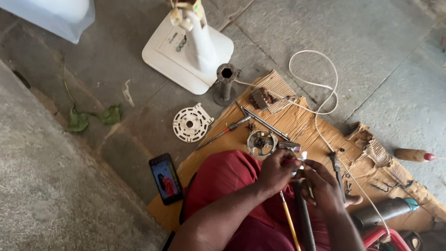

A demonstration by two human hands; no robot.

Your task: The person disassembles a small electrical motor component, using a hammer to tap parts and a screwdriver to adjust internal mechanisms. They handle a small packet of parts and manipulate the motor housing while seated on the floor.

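Observation:
My left hand (277, 171) and my right hand (326, 187) meet above my lap, over red cloth (223, 179). The left fingers pinch a small shiny metal part (299, 157). My right hand curls around the top of a dark-handled tool (303, 218) that runs down toward me. A thin yellow rod (290, 223) lies alongside it; which hand holds it I cannot tell. Just beyond the hands, a round metal motor piece (261, 142) rests on torn cardboard (302, 128).
On the stone floor stand a white fan base (179, 53) and a short metal tube (226, 83). Nearby lie a white round plastic plate (191, 123), a screwdriver (224, 132), a metal rod (265, 123), pliers (335, 166), a white cord (320, 100) and a phone (165, 179).

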